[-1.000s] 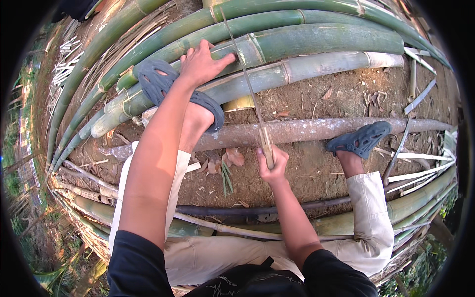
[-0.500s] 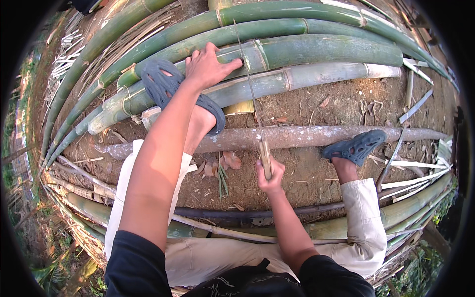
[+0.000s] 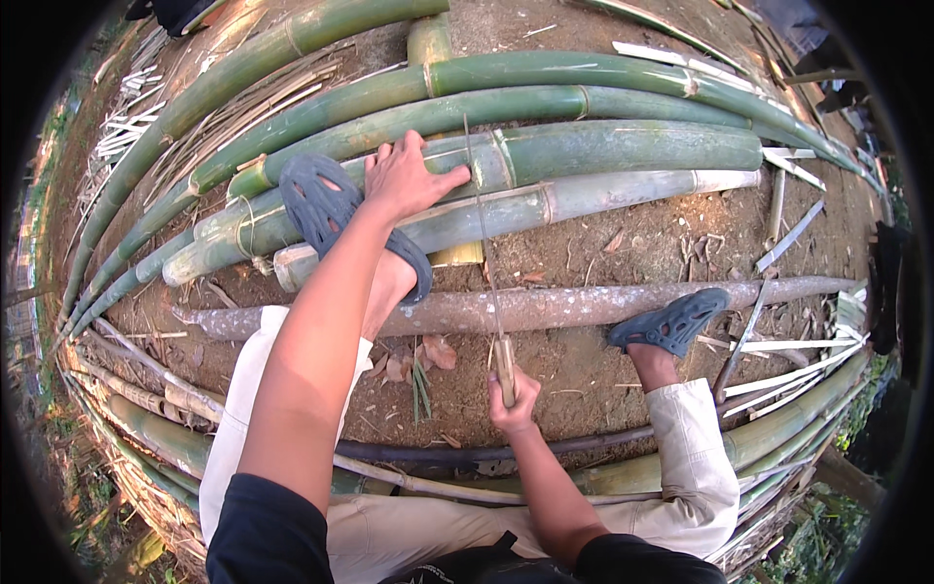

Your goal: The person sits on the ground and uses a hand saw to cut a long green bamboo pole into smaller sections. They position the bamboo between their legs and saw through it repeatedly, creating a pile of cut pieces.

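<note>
My left hand [image 3: 407, 178] rests palm-down on a pale green bamboo pole [image 3: 584, 195], fingers spread, just past my left foot in a dark clog [image 3: 331, 209] that also presses on the poles. My right hand [image 3: 513, 401] grips the wooden handle of a long thin knife [image 3: 484, 253]. Its narrow blade runs away from me, up across a grey-brown pole [image 3: 545, 307], and its tip reaches the bamboo beside my left thumb. My right foot in a dark clog [image 3: 673, 321] sits on the bare earth to the right.
Several long green bamboo poles [image 3: 603, 107] lie side by side across the top. Split strips and slats [image 3: 788, 238] are scattered at right, thin pale sticks [image 3: 131, 136] at upper left. More poles [image 3: 146, 428] curve along the lower edge. Dry leaves [image 3: 438, 350] lie on the dirt.
The knife has been drawn back toward me and my right hand sits lower. My left hand has stayed on the bamboo pole, its fingers slightly more spread.
</note>
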